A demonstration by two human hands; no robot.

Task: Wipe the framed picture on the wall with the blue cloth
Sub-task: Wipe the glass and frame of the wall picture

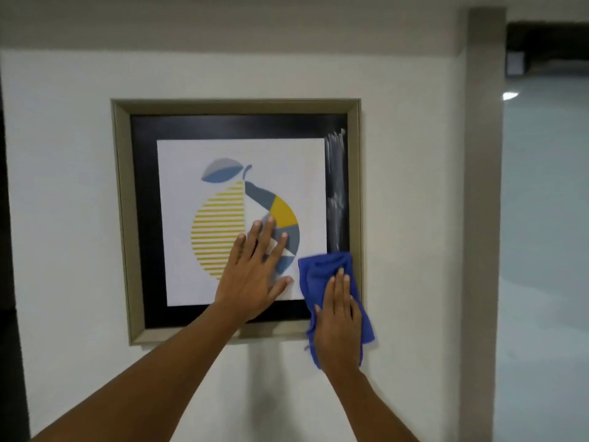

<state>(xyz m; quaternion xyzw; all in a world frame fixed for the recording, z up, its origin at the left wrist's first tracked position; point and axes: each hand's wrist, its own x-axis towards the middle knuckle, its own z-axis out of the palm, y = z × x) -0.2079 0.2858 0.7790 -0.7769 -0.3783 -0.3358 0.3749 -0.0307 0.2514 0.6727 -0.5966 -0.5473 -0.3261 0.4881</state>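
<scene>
The framed picture (236, 106) hangs on a white wall: a beige frame, a black mat and a print of a yellow, blue and grey pear. My left hand (255, 272) lies flat on the glass over the lower middle of the print, fingers spread. My right hand (339, 317) presses the blue cloth (322, 266) against the lower right corner of the picture, fingers flat on the cloth. The cloth hangs down past the frame's bottom edge. Whitish smear streaks show on the glass along the right side of the black mat, above the cloth.
The white wall (70, 186) surrounds the picture. A grey vertical trim (481, 186) runs down the wall's right edge. Beyond it lies a dim open space with a pale glossy floor (545, 218). A dark edge borders the far left.
</scene>
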